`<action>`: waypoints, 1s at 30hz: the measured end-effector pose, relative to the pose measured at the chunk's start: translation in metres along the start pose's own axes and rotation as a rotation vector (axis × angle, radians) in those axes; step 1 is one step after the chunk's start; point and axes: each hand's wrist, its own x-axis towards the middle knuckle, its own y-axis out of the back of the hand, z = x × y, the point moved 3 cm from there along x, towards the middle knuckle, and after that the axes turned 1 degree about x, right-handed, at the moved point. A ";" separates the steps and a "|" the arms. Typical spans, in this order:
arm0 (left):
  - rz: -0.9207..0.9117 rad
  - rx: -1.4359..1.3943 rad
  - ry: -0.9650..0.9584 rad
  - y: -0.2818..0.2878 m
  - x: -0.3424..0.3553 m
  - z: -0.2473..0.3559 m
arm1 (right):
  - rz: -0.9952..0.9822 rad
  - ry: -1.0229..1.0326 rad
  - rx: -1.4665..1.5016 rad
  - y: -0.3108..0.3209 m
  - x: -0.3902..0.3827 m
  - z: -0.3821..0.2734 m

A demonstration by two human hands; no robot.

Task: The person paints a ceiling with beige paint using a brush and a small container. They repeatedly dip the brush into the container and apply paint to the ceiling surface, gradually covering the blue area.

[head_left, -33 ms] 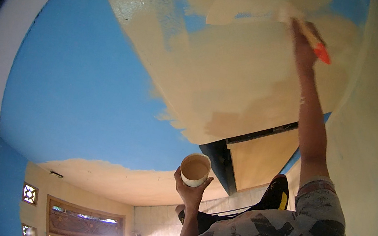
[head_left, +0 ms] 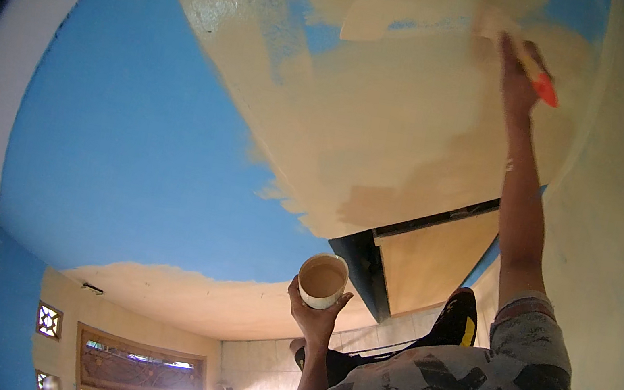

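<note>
My left hand (head_left: 315,320) is closed around a white cup (head_left: 319,301) and holds it upright at the lower middle. Inside the cup is beige paint (head_left: 323,276). At the upper right, my right hand (head_left: 521,81) grips a paintbrush (head_left: 543,86) with an orange-tipped handle. Its bristle end meets the painted surface and is blurred by motion. Wide beige strokes (head_left: 391,109) cover much of the blue surface (head_left: 139,151) there. A thin streak of blue shows through left of the brush, and more blue lies at the upper right.
Below the painted area is a dark-framed beige panel (head_left: 432,259). A pale wall (head_left: 619,268) runs down the right side. At the lower left are a wood-framed opening (head_left: 142,368) and a small patterned vent (head_left: 49,320). My shoe (head_left: 461,312) shows beside my shirt.
My right hand and the paintbrush have shifted a little to the right along the surface. The left hand and the cup have stayed in place.
</note>
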 end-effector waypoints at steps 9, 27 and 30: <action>-0.090 -0.006 0.070 -0.009 -0.003 -0.011 | -0.210 -0.217 0.384 -0.077 -0.045 -0.065; -0.232 -0.051 0.075 -0.041 0.018 0.003 | -0.148 -0.181 -0.315 0.039 0.018 0.038; -0.268 -0.056 0.063 -0.050 0.026 0.016 | -0.106 -0.017 -0.341 0.015 0.005 0.015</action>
